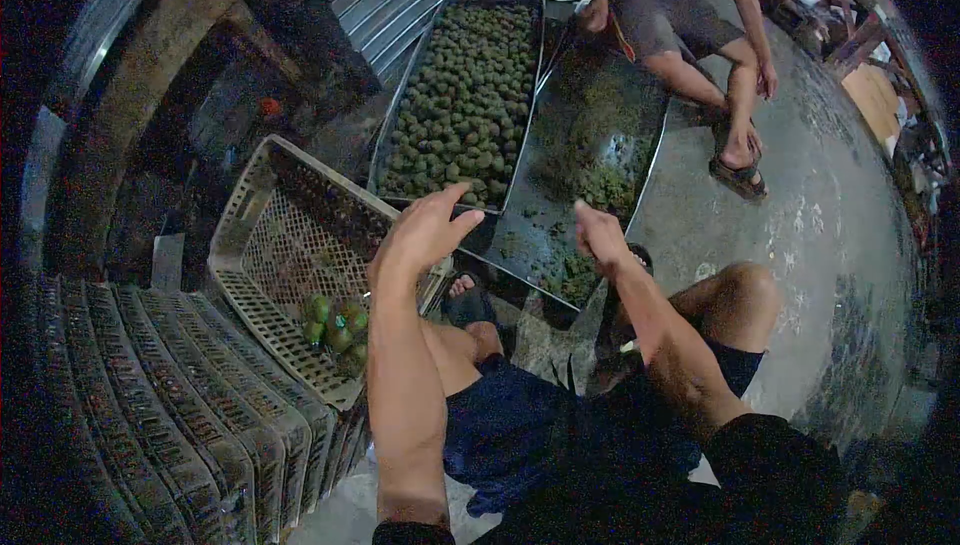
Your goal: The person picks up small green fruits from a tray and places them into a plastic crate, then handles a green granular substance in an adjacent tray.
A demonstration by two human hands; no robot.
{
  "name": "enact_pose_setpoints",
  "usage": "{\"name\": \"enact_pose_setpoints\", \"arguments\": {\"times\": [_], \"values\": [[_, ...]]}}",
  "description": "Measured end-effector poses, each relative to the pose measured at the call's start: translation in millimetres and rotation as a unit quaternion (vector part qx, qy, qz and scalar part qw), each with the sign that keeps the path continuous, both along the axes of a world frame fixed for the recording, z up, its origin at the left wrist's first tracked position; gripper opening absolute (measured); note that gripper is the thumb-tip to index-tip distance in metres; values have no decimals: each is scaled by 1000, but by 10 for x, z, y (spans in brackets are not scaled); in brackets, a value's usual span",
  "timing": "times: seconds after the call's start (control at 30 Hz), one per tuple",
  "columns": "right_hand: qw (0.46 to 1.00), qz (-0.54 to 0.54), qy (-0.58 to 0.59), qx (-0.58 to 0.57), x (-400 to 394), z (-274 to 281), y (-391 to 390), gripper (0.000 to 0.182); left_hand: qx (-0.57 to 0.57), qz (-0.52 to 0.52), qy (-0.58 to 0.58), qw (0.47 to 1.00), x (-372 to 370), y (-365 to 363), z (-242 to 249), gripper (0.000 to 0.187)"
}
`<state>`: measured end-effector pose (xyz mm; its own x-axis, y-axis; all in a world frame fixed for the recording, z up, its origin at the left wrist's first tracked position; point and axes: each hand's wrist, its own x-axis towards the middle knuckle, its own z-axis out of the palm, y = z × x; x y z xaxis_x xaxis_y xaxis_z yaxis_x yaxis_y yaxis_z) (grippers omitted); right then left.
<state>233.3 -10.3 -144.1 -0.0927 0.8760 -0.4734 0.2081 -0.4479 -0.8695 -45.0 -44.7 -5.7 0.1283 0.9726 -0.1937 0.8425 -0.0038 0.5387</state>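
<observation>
My left hand (425, 233) is raised over the near end of a long metal tray (377, 160) filled with round greenish balls (465, 95). Its fingers and thumb are spread, with nothing between them. Over a second metal tray (520, 235), which holds loose green crumbly material (605, 185), hangs my right hand (600, 235). Its fingers are curled together with the thumb or a finger pointing up, and whatever they might hold is too small to make out.
A plastic crate (240, 225) with several green fruits (335, 325) stands at my left, beside stacked crates (190, 405). Across the trays sits another person (670, 25) in sandals. Corrugated metal (385, 5) lies behind; clutter lines the right edge.
</observation>
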Motion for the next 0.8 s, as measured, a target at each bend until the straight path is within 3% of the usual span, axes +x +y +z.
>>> {"name": "enact_pose_setpoints", "arguments": {"times": [0.03,0.07,0.17,0.27,0.3,0.33,0.43,0.47,0.5,0.53,0.57,0.63,0.67,0.73,0.77,0.8], "values": [[995,-4,102,-19,-36,-34,-56,32,-3,-1,1,1000,-6,-17,-11,56],[995,-3,101,-22,-28,-36,-98,32,-5,1,0,1000,-2,-33,-2,56],[943,-91,295,-122,88,-202,-227,34,-13,11,8,1000,9,-84,27,53],[927,-96,311,-186,117,-854,-287,42,26,-2,9,1000,-2,-96,58,52],[963,-42,197,-177,88,-1056,-264,46,4,2,-22,1000,12,-99,110,53],[989,-36,11,-140,-100,-792,-254,47,-6,-3,-13,1000,33,-91,133,52],[992,51,-88,-69,-258,-1740,47,48,-29,-16,4,999,98,-69,163,51],[988,107,-64,94,-307,-1866,207,45,-43,-24,9,999,137,-84,175,51],[991,102,32,80,-390,-1755,402,42,-28,-25,27,999,204,-131,251,51],[985,97,127,59,-476,-1631,599,40,-34,-25,27,999,229,-155,260,51],[949,25,282,-141,-636,-1142,811,38,-32,-55,19,998,244,-172,245,53],[954,-114,249,-121,-775,-724,1107,33,-37,-85,7,996,234,-185,212,54],[954,-118,245,-129,-719,-916,1276,33,-35,-84,10,996,219,-196,196,55],[1000,4,-14,-13,-472,-1628,1594,32,-38,-85,13,996,204,-184,188,55],[1000,3,-14,-18,-361,-2038,1697,32,-42,-96,42,994,197,-173,190,56],[939,232,-209,142,-264,-2484,1766,34,-47,-105,71,991,187,-157,193,57]]}}
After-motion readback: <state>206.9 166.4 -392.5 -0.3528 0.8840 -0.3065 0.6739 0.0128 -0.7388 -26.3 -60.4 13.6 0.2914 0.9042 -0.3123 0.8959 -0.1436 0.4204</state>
